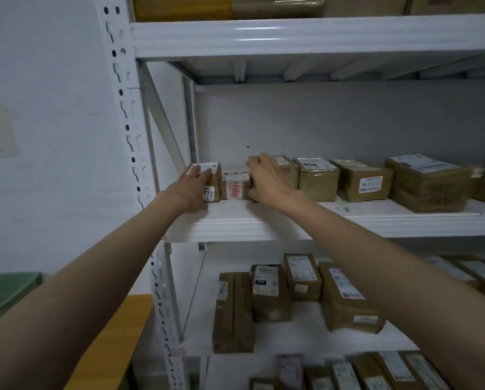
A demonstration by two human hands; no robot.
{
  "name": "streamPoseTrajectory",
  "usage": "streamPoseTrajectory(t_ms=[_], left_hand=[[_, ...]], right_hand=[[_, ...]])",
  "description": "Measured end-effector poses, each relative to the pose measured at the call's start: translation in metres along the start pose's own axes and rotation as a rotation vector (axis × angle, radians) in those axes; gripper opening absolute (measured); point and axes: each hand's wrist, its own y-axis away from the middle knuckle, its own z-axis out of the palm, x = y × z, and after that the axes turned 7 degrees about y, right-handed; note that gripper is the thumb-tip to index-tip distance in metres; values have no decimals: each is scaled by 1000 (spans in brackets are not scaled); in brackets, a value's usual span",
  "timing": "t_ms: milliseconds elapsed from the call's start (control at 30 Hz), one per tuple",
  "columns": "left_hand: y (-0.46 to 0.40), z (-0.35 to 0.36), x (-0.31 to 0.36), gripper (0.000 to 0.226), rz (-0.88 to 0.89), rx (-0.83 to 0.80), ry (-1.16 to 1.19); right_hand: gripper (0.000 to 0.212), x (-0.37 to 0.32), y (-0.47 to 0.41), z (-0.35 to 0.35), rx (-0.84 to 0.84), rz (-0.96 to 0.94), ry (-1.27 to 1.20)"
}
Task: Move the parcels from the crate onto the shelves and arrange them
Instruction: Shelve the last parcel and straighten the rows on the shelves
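On the middle white shelf (264, 226) a row of brown cardboard parcels runs from left to right. My left hand (192, 187) wraps the leftmost parcel (214, 173), which has a white sticker reading 772. Beside it stands a small parcel with red-printed tape (235, 187), between my two hands. My right hand (264, 178) rests on the third parcel (287, 167), fingers over its top and left side. Further right sit other parcels (318, 177), one labelled 54-2 (362, 182), and a large one (427, 182). The crate is out of sight.
The shelf's perforated white upright (129, 130) stands at the left, against a white wall. The shelf below holds several parcels (269, 291), and more lie on the lowest one (348, 372). The top shelf carries yellow and brown packages (235, 7). A green bin (5, 294) and wooden surface (114, 342) sit lower left.
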Motion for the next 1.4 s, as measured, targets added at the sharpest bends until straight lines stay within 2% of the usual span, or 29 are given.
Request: streamPoseTrajectory(t_ms=[167, 533, 667, 767, 833, 933, 1067, 1233, 1400], left_hand=[[-4, 7, 5, 97, 3, -36, 36], [-21, 11, 2, 96, 17, -9, 3], [-24, 6, 2, 92, 26, -20, -9], [-32, 0, 5, 76, 39, -8, -21], [-29, -7, 23, 70, 53, 1, -15], [-24, -11, 62, 84, 77, 8, 32], [-27, -9, 119, 88, 188, 60, 93], [-34, 7, 186, 87, 336, 104, 79], [-40, 29, 244, 85, 397, 143, -106]], right_hand=[[76, 33, 10, -5, -138, 173, 85], [96, 44, -11, 18, -182, 156, 82], [99, 44, -8, 13, -214, 129, 34], [89, 43, 1, -1, -174, 115, 35], [78, 46, 10, -11, -133, 110, 36], [71, 61, 24, -24, -36, 128, 29], [69, 99, 44, -39, 65, 216, 71], [69, 159, 68, -47, 33, 357, 97], [74, 214, 75, -35, -50, 378, 105]])
